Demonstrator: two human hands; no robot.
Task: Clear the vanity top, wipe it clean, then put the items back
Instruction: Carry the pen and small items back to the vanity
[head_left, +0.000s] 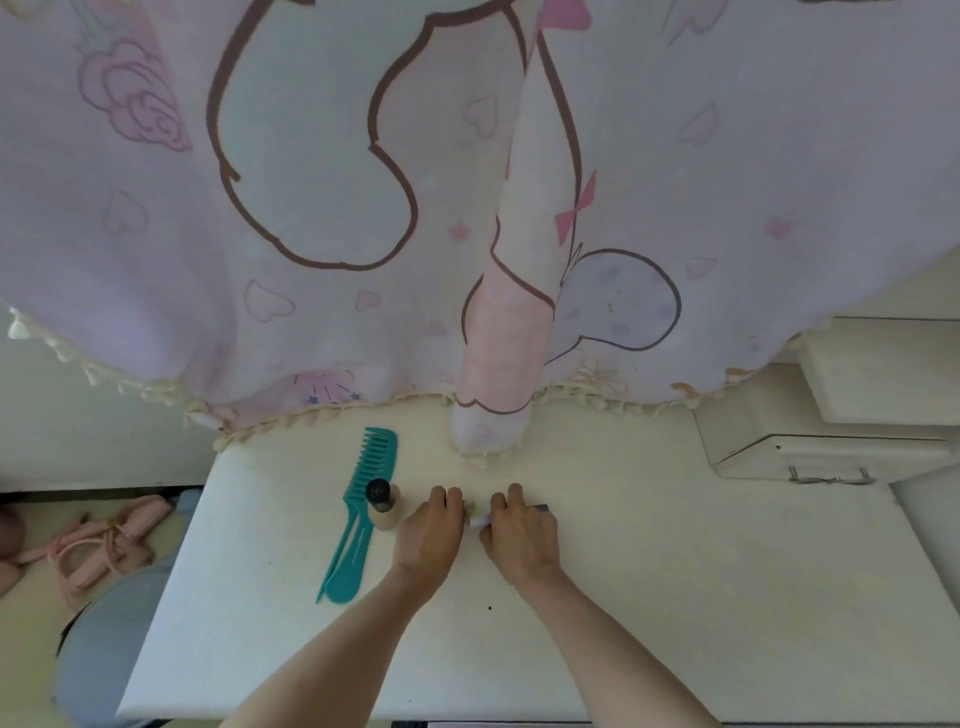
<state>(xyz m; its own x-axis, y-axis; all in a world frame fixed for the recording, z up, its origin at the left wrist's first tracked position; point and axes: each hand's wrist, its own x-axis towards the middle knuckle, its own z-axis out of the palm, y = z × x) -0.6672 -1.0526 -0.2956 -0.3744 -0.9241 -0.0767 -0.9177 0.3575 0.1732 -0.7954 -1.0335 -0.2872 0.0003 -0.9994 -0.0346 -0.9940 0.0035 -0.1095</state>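
1. Head view, surface: a pale cream counter (675, 597) fills the lower middle of the picture. A small dark speck lies on it near the front edge, between the two forearms.
2. Along the counter's back edge hangs a printed pastel curtain (311, 208) with a tasselled hem; one fold reaches down to the counter.
3. A teal wide-tooth comb (358, 519) lies towards the left edge, teeth towards the back edge.
4. A small beige bottle (383, 506) with a black cap stands just beside the comb, on its right.
5. The left hand (434, 535) and right hand (522, 535) rest mid-counter, fingers curled, both pinching one small whitish item (475, 518); what it is cannot be told.
6. Room: white drawers (831, 441) stand past the right edge; pink objects (98, 551) lie on the floor to the left.
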